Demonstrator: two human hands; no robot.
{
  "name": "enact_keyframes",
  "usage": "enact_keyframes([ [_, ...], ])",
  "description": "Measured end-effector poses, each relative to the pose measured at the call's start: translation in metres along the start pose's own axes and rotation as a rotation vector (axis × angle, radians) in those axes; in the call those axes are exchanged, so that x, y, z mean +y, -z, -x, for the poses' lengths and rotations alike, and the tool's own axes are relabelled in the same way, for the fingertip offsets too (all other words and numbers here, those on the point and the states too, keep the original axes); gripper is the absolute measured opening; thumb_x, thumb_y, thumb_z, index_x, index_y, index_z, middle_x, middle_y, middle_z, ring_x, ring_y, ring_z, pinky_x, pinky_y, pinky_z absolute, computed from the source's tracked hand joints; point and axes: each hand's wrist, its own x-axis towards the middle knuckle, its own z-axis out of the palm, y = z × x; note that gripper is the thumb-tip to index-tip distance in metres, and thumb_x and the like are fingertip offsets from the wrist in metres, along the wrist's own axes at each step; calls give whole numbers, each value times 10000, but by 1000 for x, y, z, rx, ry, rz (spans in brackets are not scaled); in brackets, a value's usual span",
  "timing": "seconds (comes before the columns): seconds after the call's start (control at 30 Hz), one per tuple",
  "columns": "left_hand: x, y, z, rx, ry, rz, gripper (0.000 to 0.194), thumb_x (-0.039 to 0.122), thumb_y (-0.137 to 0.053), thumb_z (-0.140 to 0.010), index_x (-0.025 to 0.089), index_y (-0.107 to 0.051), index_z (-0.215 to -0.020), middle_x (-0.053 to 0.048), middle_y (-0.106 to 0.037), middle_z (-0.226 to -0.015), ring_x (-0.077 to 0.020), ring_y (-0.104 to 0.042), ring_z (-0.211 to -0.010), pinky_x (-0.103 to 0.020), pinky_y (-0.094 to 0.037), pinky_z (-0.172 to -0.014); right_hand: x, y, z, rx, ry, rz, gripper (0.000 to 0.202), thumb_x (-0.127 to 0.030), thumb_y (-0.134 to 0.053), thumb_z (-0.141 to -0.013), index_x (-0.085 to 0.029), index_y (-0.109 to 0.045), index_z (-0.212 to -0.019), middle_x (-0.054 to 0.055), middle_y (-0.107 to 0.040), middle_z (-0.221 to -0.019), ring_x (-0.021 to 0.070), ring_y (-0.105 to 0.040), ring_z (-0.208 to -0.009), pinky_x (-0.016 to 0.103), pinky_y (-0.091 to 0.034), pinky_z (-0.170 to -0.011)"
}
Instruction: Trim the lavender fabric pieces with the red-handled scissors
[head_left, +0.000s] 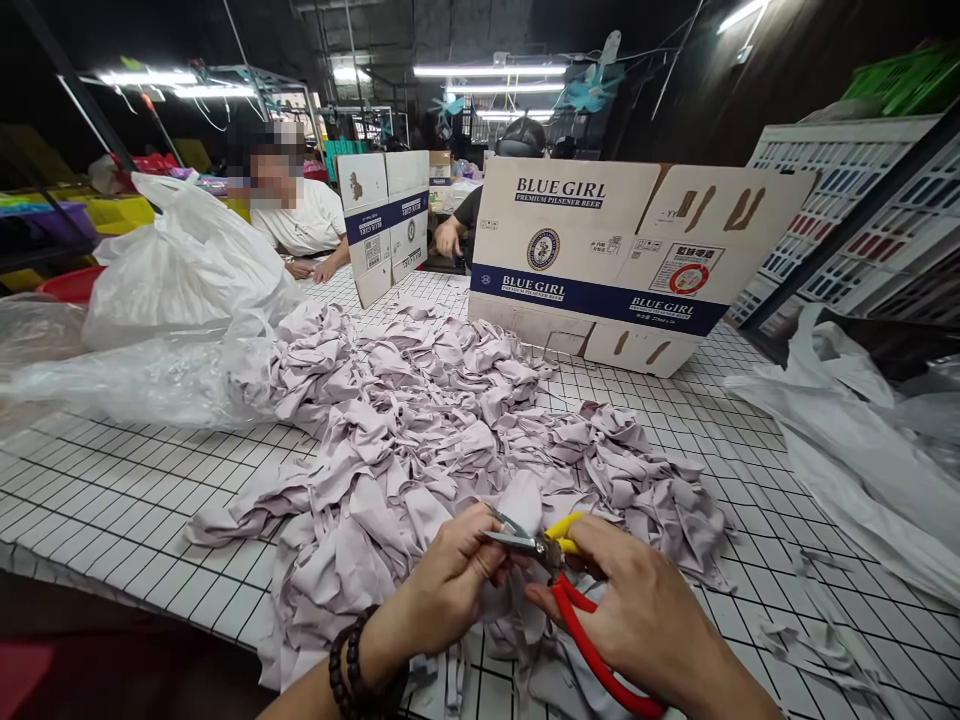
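Observation:
My right hand (626, 595) grips scissors (534, 545) with one red and one yellow handle. The blades stand apart and point left, close against the fingertips of my left hand (457, 575). Those fingers are pinched on a pale mauve fabric piece (519, 503), partly hidden behind the blades. Whether the blades touch the cloth I cannot tell. A large heap of the same crumpled mauve fabric (420, 440) spreads over the table just beyond both hands, and some hangs below them.
Table (150, 500) has a black grid on white. Two opened beer cartons (570, 230) stand beyond the heap. Plastic bags (180, 270) lie left, a white bag (855, 450) right. Fabric scraps (817, 650) lie front right. A person (300, 215) sits across; another's hand (448, 238) shows between cartons.

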Motion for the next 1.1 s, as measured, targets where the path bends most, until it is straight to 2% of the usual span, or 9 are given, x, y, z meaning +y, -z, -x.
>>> enact_keyframes([
  [0.57,2,-1,1,-17,78,143,389,430,-461,-951,132,-657,-796,-31,-508,-804,-114,-516,-668,-223,-430,-627,7,-9,4,145,62,66,291,-450,-671,-752,-226,-527,-632,-32,-508,-574,125,-457,-486,240,-310,-462],
  [0.7,2,-2,1,-30,110,196,394,448,-471,-942,130,-647,-792,-33,-519,-805,-114,-505,-664,-223,-421,-618,7,-12,3,156,103,18,284,-446,-661,-769,-219,-550,-641,-31,-503,-562,119,-459,-488,235,-310,-468],
  [0.8,2,-2,1,-28,157,226,407,484,-499,-919,127,-644,-789,-30,-519,-795,-114,-499,-655,-224,-412,-608,11,-11,2,180,122,-35,352,-460,-663,-763,-209,-503,-576,-37,-453,-523,110,-417,-472,243,-277,-465],
  [0.9,3,-2,1,-17,175,225,421,500,-511,-908,124,-643,-772,-18,-493,-765,-108,-494,-638,-224,-395,-602,21,-6,1,75,0,-240,444,-464,-692,-742,-204,-414,-515,-51,-390,-498,99,-367,-470,240,-260,-455],
  [0.97,3,-2,-1,-18,179,240,418,499,-513,-907,125,-640,-769,-14,-488,-756,-106,-493,-632,-223,-386,-597,28,-5,1,-33,-152,-478,399,-463,-700,-748,-202,-456,-571,-57,-414,-535,97,-382,-484,228,-302,-452],
  [1.03,2,-3,-3,-23,180,275,407,494,-519,-906,127,-637,-775,-11,-495,-737,-105,-491,-627,-221,-379,-592,30,-9,0,-111,-249,-702,297,-438,-747,-720,-198,-586,-792,-47,-503,-653,115,-480,-556,235,-413,-511],
  [1.1,1,-5,-5,-19,182,311,393,485,-519,-910,127,-635,-797,-7,-508,-706,-106,-492,-621,-220,-379,-596,26,-22,-3,-161,-244,-863,559,-394,-816,-649,-213,-580,-1122,-23,-563,-805,151,-571,-693,272,-497,-628],
])
